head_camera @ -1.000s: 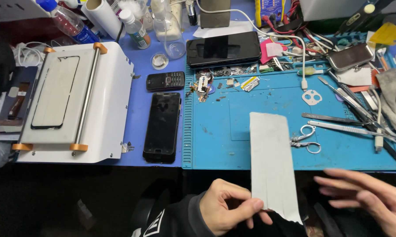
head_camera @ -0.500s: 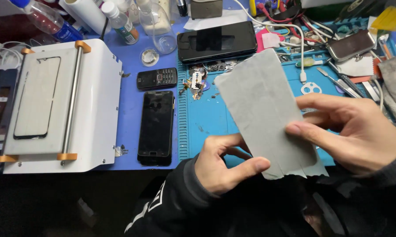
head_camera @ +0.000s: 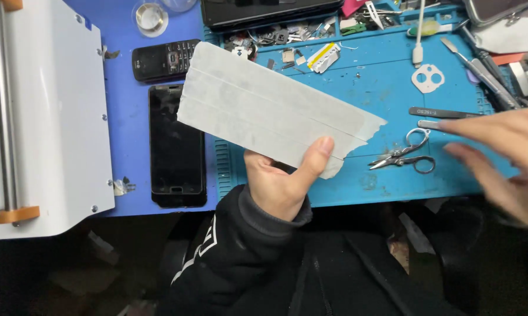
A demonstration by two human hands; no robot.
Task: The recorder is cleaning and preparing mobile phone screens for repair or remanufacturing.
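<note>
The left hand (head_camera: 281, 181) pinches a grey creased sheet (head_camera: 275, 111) over the surface's (head_camera: 129, 99) front edge; the right hand (head_camera: 504, 158), open and empty, hovers beside the scissors (head_camera: 401, 155), untouched.

The right hand (head_camera: 504, 158) is smeared by motion blur and cut off by the frame's right edge, so its fingers cannot be told apart cleanly. The grey sheet (head_camera: 275, 111) hides the left hand's (head_camera: 284, 181) fingers behind it, leaving only the thumb showing, and it also covers part of the blue mat (head_camera: 387, 82). Left of that sheet, the white machine (head_camera: 47, 117) runs off the left and top edges, and above it the dark tablet (head_camera: 270, 10) is cropped by the top edge.
</note>
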